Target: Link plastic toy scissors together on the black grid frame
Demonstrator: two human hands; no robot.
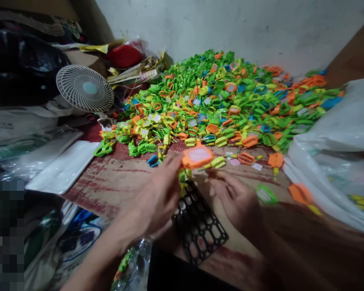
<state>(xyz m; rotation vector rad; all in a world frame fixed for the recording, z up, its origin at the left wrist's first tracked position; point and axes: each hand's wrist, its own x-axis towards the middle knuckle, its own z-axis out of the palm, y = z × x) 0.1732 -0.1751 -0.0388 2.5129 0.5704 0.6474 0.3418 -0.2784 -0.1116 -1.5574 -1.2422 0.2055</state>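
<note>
My left hand (157, 198) has its fingers pinched on an orange plastic toy piece (197, 157) with a pale pink face, held just above the table. My right hand (235, 198) is beside it, fingers curled near the piece's yellow-green end (217, 162); motion blur hides what it holds. Under both hands lies a black plastic grid tray (200, 226). Behind them a big heap of green, orange, yellow and blue plastic pieces (227, 101) covers the table.
A small white fan (85, 88) stands at the left. A white flat sheet (65, 167) lies at the table's left edge. A large clear plastic bag (336, 157) sits at the right. Loose orange and green pieces (300, 193) lie near it. Bags and clutter fill the left side.
</note>
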